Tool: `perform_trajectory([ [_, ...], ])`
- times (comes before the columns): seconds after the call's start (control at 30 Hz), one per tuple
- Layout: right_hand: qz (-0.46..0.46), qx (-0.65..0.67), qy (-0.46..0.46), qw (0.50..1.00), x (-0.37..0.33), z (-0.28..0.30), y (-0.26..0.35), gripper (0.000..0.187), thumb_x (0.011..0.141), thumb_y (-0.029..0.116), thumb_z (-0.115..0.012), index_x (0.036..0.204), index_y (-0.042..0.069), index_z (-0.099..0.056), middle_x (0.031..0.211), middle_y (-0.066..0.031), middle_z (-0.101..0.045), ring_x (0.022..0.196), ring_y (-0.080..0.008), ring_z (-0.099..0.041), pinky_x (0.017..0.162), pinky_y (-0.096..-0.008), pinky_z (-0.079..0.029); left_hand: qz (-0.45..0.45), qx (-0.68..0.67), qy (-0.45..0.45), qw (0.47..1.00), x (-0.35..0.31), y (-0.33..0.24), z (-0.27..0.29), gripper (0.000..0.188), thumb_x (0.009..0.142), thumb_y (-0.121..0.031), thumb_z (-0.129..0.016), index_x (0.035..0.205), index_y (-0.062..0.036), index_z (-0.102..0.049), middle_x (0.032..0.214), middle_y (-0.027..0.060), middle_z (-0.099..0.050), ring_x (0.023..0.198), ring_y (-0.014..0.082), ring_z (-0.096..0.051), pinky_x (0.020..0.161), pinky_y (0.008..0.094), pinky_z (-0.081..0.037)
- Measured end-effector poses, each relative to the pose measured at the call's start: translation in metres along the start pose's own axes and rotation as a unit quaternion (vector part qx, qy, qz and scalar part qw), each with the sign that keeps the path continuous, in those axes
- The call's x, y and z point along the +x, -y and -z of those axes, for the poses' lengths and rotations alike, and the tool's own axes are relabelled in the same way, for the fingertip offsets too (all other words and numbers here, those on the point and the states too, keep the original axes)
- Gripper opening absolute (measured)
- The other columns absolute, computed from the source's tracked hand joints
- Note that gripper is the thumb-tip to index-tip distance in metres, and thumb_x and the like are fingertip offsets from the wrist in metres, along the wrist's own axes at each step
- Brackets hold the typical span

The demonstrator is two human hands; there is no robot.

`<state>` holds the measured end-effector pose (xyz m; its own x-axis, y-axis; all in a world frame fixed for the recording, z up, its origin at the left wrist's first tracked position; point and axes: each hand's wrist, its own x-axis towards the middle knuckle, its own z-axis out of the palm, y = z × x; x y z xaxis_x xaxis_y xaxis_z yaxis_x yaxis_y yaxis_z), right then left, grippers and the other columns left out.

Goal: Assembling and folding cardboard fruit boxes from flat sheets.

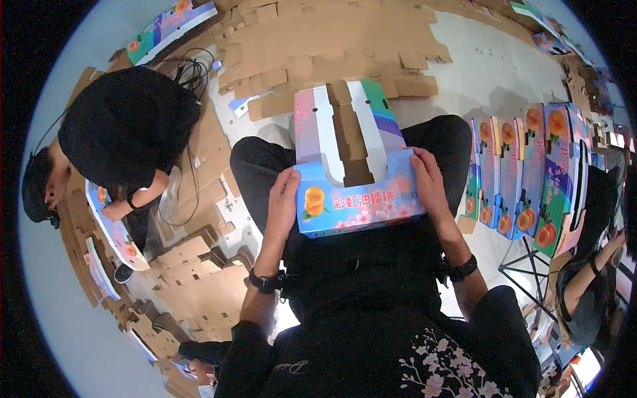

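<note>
A printed cardboard fruit box (358,199) rests on my lap, coloured blue, pink and green with a peach picture. White-edged flaps fold in from its two long sides, and between them a long gap shows the brown inside. My left hand (284,189) is closed on the near left corner, thumb on top. My right hand (430,182) grips the near right corner the same way. The undersides of both hands' grips are hidden.
Several similar boxes (509,172) stand in a row on my right, beside a black metal frame (527,268). Flattened cardboard (332,40) covers the floor ahead. To my left a person in black (126,126) bends over another printed box (116,232); cables (192,73) lie nearby.
</note>
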<state>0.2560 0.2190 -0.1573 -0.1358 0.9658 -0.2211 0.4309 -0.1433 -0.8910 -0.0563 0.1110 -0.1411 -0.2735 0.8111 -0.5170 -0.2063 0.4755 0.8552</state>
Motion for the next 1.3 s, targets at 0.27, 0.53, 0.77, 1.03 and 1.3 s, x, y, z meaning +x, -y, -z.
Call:
perform_trajectory([
  [0.27, -0.123, 0.173, 0.019, 0.977, 0.007, -0.010, -0.003, 0.040, 0.104, 0.021, -0.054, 0.139, 0.003, -0.060, 0.134, -0.0124, -0.061, 0.121, -0.0191, -0.057, 0.106, -0.0336, -0.044, -0.021, -0.009, -0.016, 1.000, 0.014, 0.021, -0.003, 0.049, 0.103, -0.018, -0.059, 0.151, -0.0127, -0.048, 0.092, -0.0014, -0.049, 0.087, 0.0104, -0.049, 0.086, 0.0265, -0.043],
  [0.53, -0.219, 0.218, 0.153, 0.939, 0.021, 0.002, 0.018, 0.051, 0.101, 0.028, -0.065, 0.139, -0.005, -0.057, 0.120, -0.0115, -0.071, 0.102, -0.0185, -0.068, 0.093, -0.0309, -0.053, -0.019, -0.039, 0.023, 0.999, 0.012, 0.017, 0.007, 0.053, 0.101, -0.017, -0.064, 0.151, -0.0107, -0.048, 0.095, -0.0016, -0.049, 0.092, 0.0106, -0.050, 0.091, 0.0255, -0.042],
  [0.77, 0.027, 0.123, 0.053, 0.991, 0.003, 0.022, 0.097, 0.074, 0.087, 0.018, -0.080, 0.150, 0.001, -0.046, 0.144, -0.0173, -0.056, 0.131, -0.0250, -0.055, 0.111, -0.0371, -0.043, -0.184, 0.122, -0.040, 0.974, 0.007, -0.041, 0.020, 0.045, 0.094, -0.004, -0.072, 0.136, -0.0085, -0.057, 0.100, -0.0013, -0.055, 0.097, 0.0101, -0.054, 0.091, 0.0253, -0.045],
  [1.03, 0.389, -0.152, -0.030, 0.908, -0.028, 0.066, 0.187, 0.083, 0.065, 0.011, -0.089, 0.141, 0.011, -0.055, 0.153, -0.0226, -0.048, 0.140, -0.0417, -0.048, 0.114, -0.0512, -0.041, -0.500, 0.153, -0.085, 0.848, 0.018, -0.187, 0.069, 0.084, 0.074, -0.020, -0.092, 0.143, -0.0032, -0.047, 0.147, 0.0121, -0.050, 0.137, 0.0247, -0.047, 0.114, 0.0408, -0.037],
  [1.3, 0.386, -0.142, 0.104, 0.905, -0.048, 0.086, 0.181, 0.074, 0.061, 0.010, -0.090, 0.129, 0.015, -0.061, 0.152, -0.0243, -0.049, 0.135, -0.0425, -0.052, 0.110, -0.0495, -0.043, -0.527, 0.280, -0.012, 0.802, 0.012, -0.245, 0.097, 0.164, 0.034, -0.065, -0.097, 0.160, 0.0011, -0.016, 0.161, 0.0202, -0.032, 0.151, 0.0336, -0.031, 0.126, 0.0458, -0.018],
])
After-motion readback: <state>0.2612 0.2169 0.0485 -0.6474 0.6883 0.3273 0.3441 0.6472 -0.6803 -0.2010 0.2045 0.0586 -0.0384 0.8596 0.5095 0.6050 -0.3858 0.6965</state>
